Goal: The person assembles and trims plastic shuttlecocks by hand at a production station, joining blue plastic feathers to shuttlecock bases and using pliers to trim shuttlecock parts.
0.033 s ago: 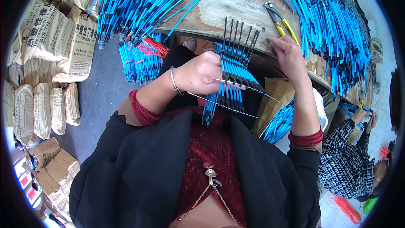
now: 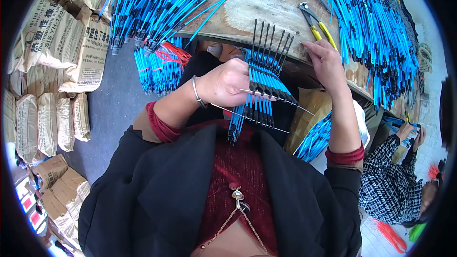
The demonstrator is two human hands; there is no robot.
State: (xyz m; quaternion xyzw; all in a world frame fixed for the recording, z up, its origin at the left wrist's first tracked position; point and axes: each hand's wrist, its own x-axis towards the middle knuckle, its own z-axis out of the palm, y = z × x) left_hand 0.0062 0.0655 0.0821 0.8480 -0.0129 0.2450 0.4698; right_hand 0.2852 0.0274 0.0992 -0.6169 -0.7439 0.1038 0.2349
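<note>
Near us, our left hand [image 2: 228, 83] holds strips [image 2: 269, 78] already on wires [image 2: 305, 110]; piles [image 2: 376, 33] left and right on the table [image 2: 257, 9] look unthreaded. Whether our right hand [image 2: 327, 62], near the pliers [image 2: 315, 32], holds anything, we cannot tell.

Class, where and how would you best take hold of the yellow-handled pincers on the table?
Probably by the yellow handles, with the right hand coming from the near edge of the table: they point that way, spread slightly apart, while the metal head points away.
</note>
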